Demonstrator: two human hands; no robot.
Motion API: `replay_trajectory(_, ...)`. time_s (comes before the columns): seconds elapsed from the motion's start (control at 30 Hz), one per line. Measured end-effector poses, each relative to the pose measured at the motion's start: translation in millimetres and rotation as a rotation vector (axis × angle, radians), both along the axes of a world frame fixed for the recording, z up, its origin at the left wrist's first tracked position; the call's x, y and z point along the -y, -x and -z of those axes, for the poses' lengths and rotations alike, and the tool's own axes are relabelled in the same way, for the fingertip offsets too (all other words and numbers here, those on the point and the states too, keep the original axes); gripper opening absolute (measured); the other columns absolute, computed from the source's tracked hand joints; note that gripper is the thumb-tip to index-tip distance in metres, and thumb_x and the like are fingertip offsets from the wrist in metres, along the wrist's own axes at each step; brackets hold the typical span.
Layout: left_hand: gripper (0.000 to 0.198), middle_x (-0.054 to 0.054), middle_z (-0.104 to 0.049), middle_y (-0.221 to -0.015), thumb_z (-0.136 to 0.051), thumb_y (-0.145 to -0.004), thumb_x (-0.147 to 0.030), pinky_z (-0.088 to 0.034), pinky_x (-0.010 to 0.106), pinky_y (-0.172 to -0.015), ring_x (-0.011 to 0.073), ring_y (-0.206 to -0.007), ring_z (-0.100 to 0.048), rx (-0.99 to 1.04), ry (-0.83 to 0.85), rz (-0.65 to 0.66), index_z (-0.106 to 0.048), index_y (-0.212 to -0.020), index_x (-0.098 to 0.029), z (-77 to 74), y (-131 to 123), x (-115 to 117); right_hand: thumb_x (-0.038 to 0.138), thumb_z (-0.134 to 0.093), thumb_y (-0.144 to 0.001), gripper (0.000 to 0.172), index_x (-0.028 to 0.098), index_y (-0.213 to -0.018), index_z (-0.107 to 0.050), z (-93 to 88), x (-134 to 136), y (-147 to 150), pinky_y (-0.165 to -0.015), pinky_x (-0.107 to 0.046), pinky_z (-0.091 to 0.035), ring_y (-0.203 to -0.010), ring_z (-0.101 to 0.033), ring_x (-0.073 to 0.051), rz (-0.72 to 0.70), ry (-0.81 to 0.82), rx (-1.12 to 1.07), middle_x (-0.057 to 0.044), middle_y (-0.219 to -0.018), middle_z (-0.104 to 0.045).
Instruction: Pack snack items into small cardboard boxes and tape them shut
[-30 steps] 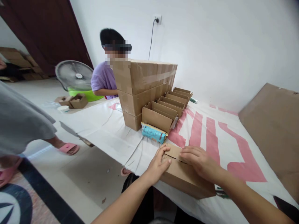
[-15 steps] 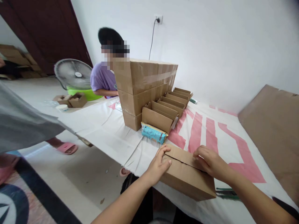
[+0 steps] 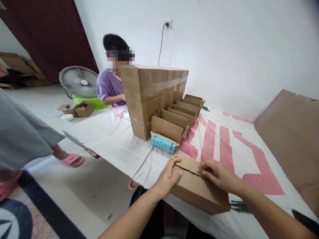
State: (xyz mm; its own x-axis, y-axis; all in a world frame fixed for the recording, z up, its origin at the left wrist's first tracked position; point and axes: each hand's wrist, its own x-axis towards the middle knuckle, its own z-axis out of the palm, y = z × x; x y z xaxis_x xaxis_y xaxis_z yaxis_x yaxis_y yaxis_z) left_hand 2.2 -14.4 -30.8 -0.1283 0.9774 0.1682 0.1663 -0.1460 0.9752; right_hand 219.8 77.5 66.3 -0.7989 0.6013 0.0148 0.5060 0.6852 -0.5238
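Observation:
A brown cardboard box (image 3: pixel 196 189) lies at the near edge of the table, its two top flaps meeting at a narrow dark gap. My left hand (image 3: pixel 171 174) grips the box's left end, fingers over the top edge and thumb on the near flap. Curled over the gap, my right hand (image 3: pixel 215 174) pinches the edge of a flap near the middle of the top. Its palm side and part of the fingertips are hidden. Just beyond the box sits a light blue packet (image 3: pixel 163 142), touching neither hand.
Taped cartons (image 3: pixel 152 83) stand stacked beyond the packet, beside a row of open cardboard boxes (image 3: pixel 169 124). A person in a purple shirt (image 3: pixel 107 84) sits behind the stack. A large cardboard sheet (image 3: pixel 291 132) leans at right; a fan (image 3: pixel 79 81) stands on the floor.
My right hand has slid left along the box's top gap, toward my left hand. My left hand and the box have stayed in place.

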Motion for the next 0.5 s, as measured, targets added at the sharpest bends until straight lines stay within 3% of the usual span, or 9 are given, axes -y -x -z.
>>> replay_trajectory(0.17,0.048,0.017,-0.031,-0.153,-0.058,-0.085,-0.042,-0.019,0.048,-0.119,0.0296,-0.145,-0.027,-0.005,0.012,0.008,-0.048,-0.126,-0.019,-2.3,0.6,1.2,0.026,-0.047,-0.092,0.015,0.022,-0.087,-0.060,-9.0,8.3,-29.2,-0.072,-0.030,-0.049,-0.081,-0.062,-0.017,0.071,0.107,-0.020,-0.002,-0.088,-0.067)
replay_trajectory(0.3,0.049,0.017,-0.031,-0.154,-0.057,-0.086,-0.044,-0.019,0.047,-0.118,0.0306,-0.145,-0.026,-0.009,0.010,0.017,-0.048,-0.126,-0.018,-1.0,0.7,0.9,0.022,-0.055,-0.086,0.008,0.023,-0.090,-0.062,-6.2,31.5,-70.5,-0.067,-0.026,-0.048,-0.073,-0.063,-0.016,0.047,0.395,0.036,0.000,-0.082,-0.069)
replay_trajectory(0.37,0.047,0.017,-0.029,-0.155,-0.056,-0.086,-0.043,-0.018,0.048,-0.119,0.0299,-0.145,-0.026,-0.012,0.009,0.016,-0.048,-0.126,-0.019,0.8,0.3,0.4,0.014,-0.059,-0.077,0.013,0.023,-0.086,-0.063,6.7,46.8,-89.5,-0.064,-0.024,-0.045,-0.071,-0.061,-0.015,0.070,0.471,0.122,0.001,-0.078,-0.069)
replay_trajectory(0.5,0.046,0.016,-0.028,-0.155,-0.054,-0.087,-0.041,-0.016,0.048,-0.119,0.0286,-0.145,-0.025,-0.022,0.015,0.012,-0.046,-0.127,-0.019,4.3,-0.1,-0.9,0.005,-0.054,-0.062,0.016,0.020,-0.066,-0.061,51.8,74.3,-115.8,-0.061,-0.022,-0.038,-0.068,-0.058,-0.014,0.253,0.437,0.292,0.002,-0.070,-0.065)
